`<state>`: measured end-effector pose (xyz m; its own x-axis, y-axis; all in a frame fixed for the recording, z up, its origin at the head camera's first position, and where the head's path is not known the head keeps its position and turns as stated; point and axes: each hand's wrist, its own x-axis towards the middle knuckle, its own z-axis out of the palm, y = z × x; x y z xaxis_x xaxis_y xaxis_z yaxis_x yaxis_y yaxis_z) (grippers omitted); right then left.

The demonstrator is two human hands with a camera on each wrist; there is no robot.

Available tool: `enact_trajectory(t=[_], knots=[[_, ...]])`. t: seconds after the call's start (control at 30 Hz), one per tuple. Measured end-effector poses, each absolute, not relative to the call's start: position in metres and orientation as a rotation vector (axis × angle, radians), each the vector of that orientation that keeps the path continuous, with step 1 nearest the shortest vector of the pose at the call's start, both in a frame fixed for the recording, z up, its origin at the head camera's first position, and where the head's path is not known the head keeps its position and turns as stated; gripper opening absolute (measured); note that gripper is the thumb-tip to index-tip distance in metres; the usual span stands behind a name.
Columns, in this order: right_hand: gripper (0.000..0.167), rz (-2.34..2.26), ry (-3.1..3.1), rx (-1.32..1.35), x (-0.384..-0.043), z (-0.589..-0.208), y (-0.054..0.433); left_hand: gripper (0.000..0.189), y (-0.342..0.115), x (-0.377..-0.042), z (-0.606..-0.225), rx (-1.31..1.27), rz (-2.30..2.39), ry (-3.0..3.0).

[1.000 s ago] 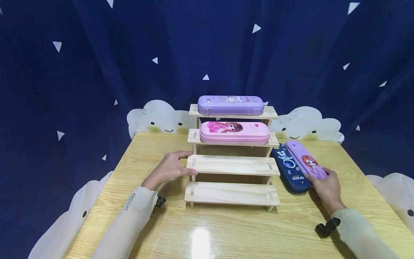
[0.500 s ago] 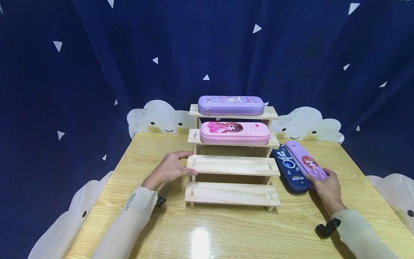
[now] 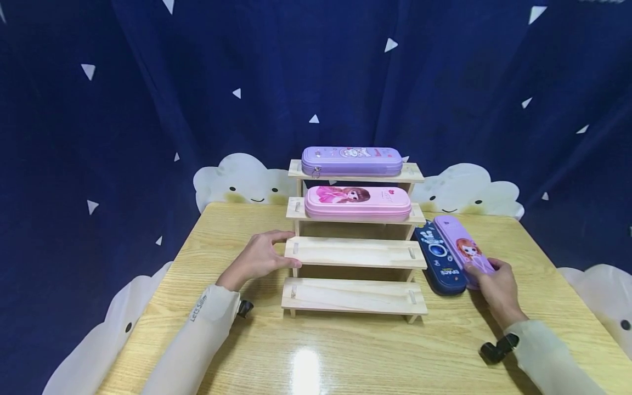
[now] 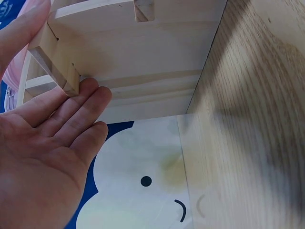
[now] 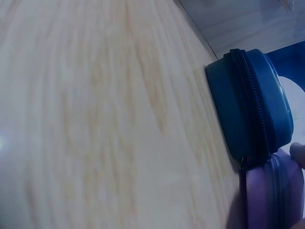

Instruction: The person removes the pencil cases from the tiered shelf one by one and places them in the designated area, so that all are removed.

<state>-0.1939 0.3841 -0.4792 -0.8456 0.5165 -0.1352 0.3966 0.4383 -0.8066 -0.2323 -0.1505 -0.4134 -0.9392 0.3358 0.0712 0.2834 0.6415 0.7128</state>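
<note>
The near ends of the lilac case (image 3: 461, 247) and the navy case (image 3: 436, 258) are sitting slightly further left than half a second ago, and the right hand (image 3: 498, 291) is shifting with them. At the left, the left hand (image 3: 261, 255) is pinching the end of the third shelf down on a wooden stand (image 3: 355, 252), thumb on the near edge, fingers at the far one. In the middle, a violet case (image 3: 351, 161) is resting on the stand's top shelf and a pink case (image 3: 357, 203) on the second. Right of the stand, the navy case is lying slantwise on the desk (image 3: 375, 356), and the lilac case is lying alongside, touching it. Furthest right, the right hand is gripping the lilac case by its near end.
</note>
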Motion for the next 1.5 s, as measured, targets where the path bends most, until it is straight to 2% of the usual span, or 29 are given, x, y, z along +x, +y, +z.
enact_trajectory(t=[0.53,0.73,0.87,1.0,1.2,1.37,1.5], knots=[[0.091,1.429,-2.501,-0.814,-0.195,-0.475,0.384,0.081,-0.150,-0.234,-0.411,0.536,1.198,2.783],[0.077,1.368,-2.329,-0.822,-0.201,-0.455,0.389,0.083,-0.150,-0.235,-0.410,0.547,1.206,2.781],[0.071,1.497,-2.123,-0.766,-0.207,-0.434,0.392,0.083,-0.150,-0.235,-0.410,0.546,1.209,2.778],[0.062,1.734,-1.822,-0.579,-0.215,-0.409,0.389,0.082,-0.151,-0.234,-0.410,0.531,1.215,2.769],[0.055,1.925,-1.412,-0.146,-0.235,-0.362,0.381,0.085,-0.151,-0.234,-0.412,0.518,1.206,2.767],[0.049,1.900,-1.330,0.131,-0.246,-0.321,0.369,0.085,-0.151,-0.234,-0.414,0.489,1.205,2.759],[0.052,1.880,-1.408,0.271,-0.249,-0.293,0.355,0.085,-0.151,-0.233,-0.413,0.483,1.214,2.758]])
